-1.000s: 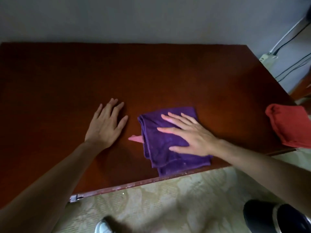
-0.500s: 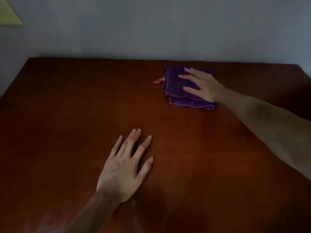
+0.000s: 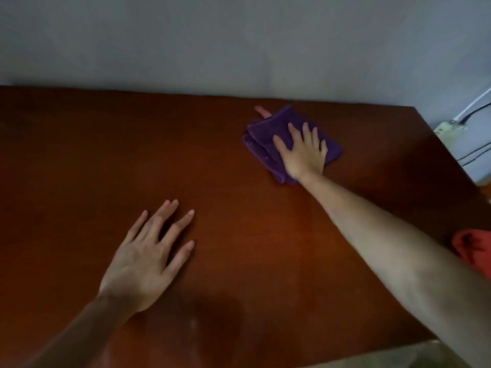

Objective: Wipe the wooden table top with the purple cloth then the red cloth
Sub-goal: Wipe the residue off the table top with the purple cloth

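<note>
I see my right hand [image 3: 303, 152] pressed flat on the purple cloth [image 3: 265, 144] in the upper right of the frame, close to the far edge of the desk [image 3: 79, 155]. The fingers [image 3: 292, 131] are spread and lie straight on top of the fabric, so the grip is released: nothing is pinched, the palm simply bears down on the cloth. The cloth is folded into a rough square with layered edges showing at its left side, and it lies fully on the wood. A small pink piece [image 3: 261, 110] pokes out from behind the cloth's far corner; I cannot tell what it is. My right forearm runs from the lower right of the frame diagonally up to that hand.

My left hand [image 3: 148, 258] rests palm down on the bare wood in the lower left centre of the frame, fingers fanned and pointing up and to the right. Its grip is released too, and it holds nothing. It is well apart from the purple cloth.

The red cloth [image 3: 475, 251] sits at the right edge of the frame, just beyond my right forearm, which hides part of it. It looks bunched, at the desk's right side.

Behind the desk stands a grey wall [image 3: 239, 41]. At the upper right, past the desk's corner, I see a pale power strip [image 3: 447, 128] with cables [image 3: 475, 112] leading away from it.
</note>
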